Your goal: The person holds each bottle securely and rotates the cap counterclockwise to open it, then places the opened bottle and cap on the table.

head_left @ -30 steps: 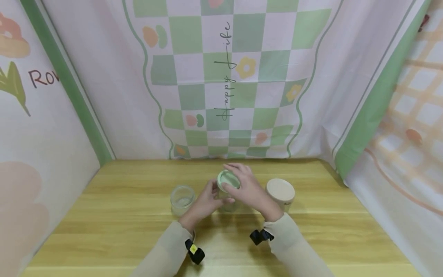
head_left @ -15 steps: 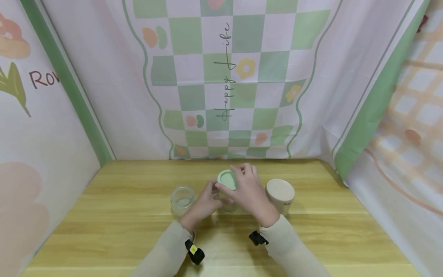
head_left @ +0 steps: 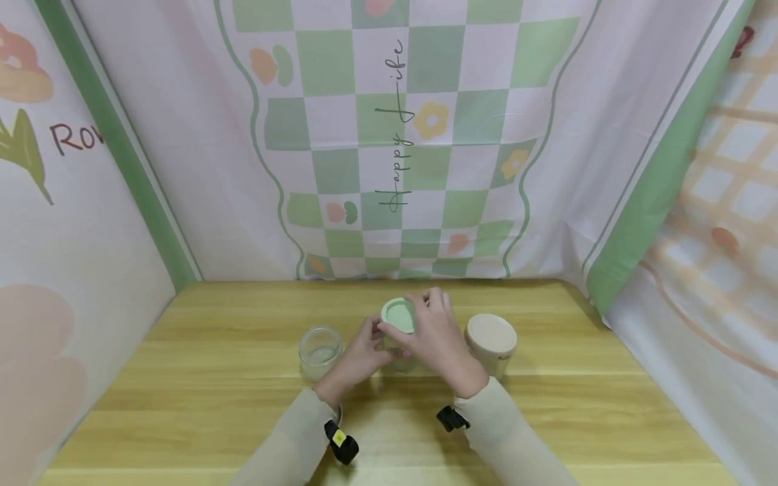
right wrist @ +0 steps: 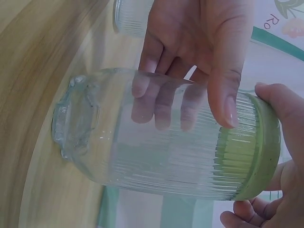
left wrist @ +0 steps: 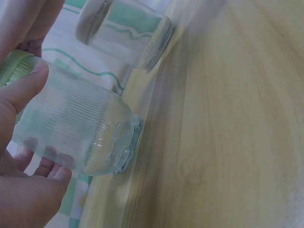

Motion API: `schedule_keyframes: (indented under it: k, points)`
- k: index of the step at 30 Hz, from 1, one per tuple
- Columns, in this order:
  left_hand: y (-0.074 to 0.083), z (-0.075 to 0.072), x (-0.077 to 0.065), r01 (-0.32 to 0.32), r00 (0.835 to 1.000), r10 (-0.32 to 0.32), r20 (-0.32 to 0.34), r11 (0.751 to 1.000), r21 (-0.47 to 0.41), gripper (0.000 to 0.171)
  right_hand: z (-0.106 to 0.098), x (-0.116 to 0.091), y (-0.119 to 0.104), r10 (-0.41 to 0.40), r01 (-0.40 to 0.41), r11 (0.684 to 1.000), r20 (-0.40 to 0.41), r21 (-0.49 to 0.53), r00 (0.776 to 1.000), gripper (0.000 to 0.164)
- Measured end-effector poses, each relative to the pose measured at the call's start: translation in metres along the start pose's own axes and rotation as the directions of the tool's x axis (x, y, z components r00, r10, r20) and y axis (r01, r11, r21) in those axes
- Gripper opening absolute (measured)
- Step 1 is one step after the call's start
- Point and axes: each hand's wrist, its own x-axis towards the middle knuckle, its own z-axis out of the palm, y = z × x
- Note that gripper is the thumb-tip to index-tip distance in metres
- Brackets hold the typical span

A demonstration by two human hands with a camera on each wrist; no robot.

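Between the two hands stands a clear ribbed glass jar (right wrist: 156, 147) with a knobbly foot, the foot close to the wooden tabletop. A pale green lid (head_left: 398, 314) sits at the jar's mouth. My left hand (head_left: 362, 356) grips the jar's side, thumb on one face near the lid and fingers round the other, as the right wrist view shows. My right hand (head_left: 439, 339) holds the lid by its rim, thumb and fingers on opposite edges. In the head view the hands hide much of the jar's body.
An uncovered glass jar (head_left: 320, 352) stands left of the hands. To the right is another glass jar with an off-white lid (head_left: 491, 334). A curved rim (head_left: 338, 413) shows beside the left sleeve, mostly hidden. Printed curtains (head_left: 401, 162) close off the table's back and sides.
My right hand has shifted its grip round the lid's rim, thumb moving leftward and the fingers to the far right edge. The left hand stays on the jar. Little differs over the last half second.
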Motion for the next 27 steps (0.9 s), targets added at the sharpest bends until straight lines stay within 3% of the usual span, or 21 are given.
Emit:
schedule_keyframes:
  k: [6, 13, 27]
  points:
    - [-0.001, -0.001, 0.001, -0.013, 1.0, 0.013, 0.009, 1.0, -0.016, 0.085, 0.001, 0.0, 0.001, 0.015, -0.015, 1.0, 0.022, 0.005, 1.0, 0.073]
    - [-0.003, 0.0, 0.001, 0.018, 1.0, -0.018, -0.002, 1.0, -0.016, 0.089, 0.0, 0.0, 0.004, 0.004, -0.005, 1.0, 0.039, 0.022, 0.999, 0.072]
    - [-0.004, 0.0, 0.001, -0.012, 1.0, 0.012, 0.005, 1.0, -0.029, 0.089, 0.001, 0.003, 0.011, 0.021, -0.037, 0.982, 0.086, 0.185, 0.996, 0.066]
